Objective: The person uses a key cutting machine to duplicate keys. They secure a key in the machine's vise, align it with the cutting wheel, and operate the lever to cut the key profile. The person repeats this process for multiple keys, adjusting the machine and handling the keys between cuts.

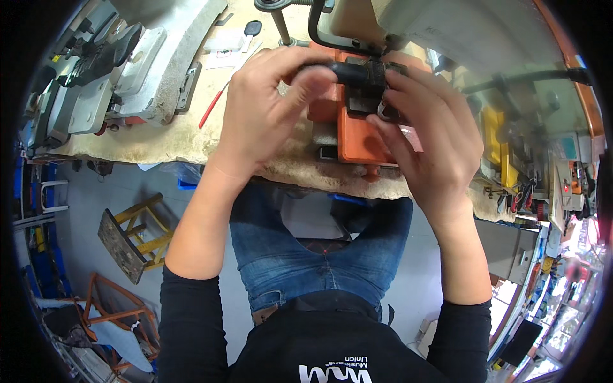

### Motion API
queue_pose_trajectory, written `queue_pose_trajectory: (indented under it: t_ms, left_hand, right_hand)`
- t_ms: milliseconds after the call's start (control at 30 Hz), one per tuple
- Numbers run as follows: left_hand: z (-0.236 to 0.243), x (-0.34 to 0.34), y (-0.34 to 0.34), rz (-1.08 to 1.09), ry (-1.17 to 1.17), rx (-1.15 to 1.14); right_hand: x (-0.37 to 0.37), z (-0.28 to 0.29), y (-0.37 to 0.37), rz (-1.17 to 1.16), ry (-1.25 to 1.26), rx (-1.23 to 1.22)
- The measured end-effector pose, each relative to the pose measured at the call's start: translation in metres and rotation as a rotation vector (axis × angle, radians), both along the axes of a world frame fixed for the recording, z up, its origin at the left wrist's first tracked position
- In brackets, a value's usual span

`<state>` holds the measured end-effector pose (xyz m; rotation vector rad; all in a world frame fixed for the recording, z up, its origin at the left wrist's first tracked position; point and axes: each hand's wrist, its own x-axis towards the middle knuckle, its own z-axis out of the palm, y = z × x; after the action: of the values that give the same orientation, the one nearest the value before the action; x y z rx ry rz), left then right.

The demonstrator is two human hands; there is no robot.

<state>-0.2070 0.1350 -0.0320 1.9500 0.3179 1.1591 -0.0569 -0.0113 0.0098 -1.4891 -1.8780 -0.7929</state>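
Observation:
An orange bench machine (361,137) with a dark metal clamp (363,104) stands at the bench's front edge; it looks like a key-cutting machine. My left hand (265,105) is closed round the outer end of a black handle (350,73), which points left from the clamp. Close against the clamp's right side, the fingers of my right hand (440,131) are pinched on a small silver loop-shaped piece (383,110). Most of that piece is hidden by my fingers, so its kind does not show.
A black-headed key (253,29) and a red pen-like stick (211,110) lie left of the machine. A larger grey machine (153,83) fills the bench's left. A transparent curved shield (504,38) rises at the right, near a yellow rack (498,140). A wooden stool (131,239) stands below left.

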Motion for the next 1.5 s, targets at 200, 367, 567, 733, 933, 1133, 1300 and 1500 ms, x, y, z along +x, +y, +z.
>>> queue_pose_trajectory:
  t_ms: [200,367,567,733,933,1133,1300,1500]
  left_hand:
    - [0.017,-0.008,0.027,-0.275,0.458,-0.544]
    - [0.01,-0.007,0.024,-0.146,0.149,0.074]
    - [0.014,-0.009,0.034,0.054,0.067,0.688]
    - [0.013,-0.018,0.03,-0.369,0.419,-0.688]
    - [0.023,-0.011,0.016,-0.474,0.243,-0.767]
    - [0.005,-0.008,0.024,-0.138,0.115,0.22]
    - [0.0,-0.006,0.016,-0.199,0.034,-0.15]
    - [0.024,-0.007,0.022,-0.574,0.155,-1.033]
  right_hand:
    - [0.0,0.011,-0.01,0.01,0.149,-0.191]
    - [0.002,0.012,-0.01,0.02,0.133,-0.207]
    - [0.004,0.011,-0.007,0.039,0.116,-0.195]
    - [0.003,0.016,-0.004,0.055,0.056,-0.196]
    - [0.0,0.018,-0.003,0.028,0.017,-0.209]
    - [0.0,0.015,-0.004,0.019,0.037,-0.204]
    - [-0.001,0.012,-0.004,0.004,0.04,-0.175]
    - [-0.003,0.019,-0.006,-0.01,-0.068,-0.201]
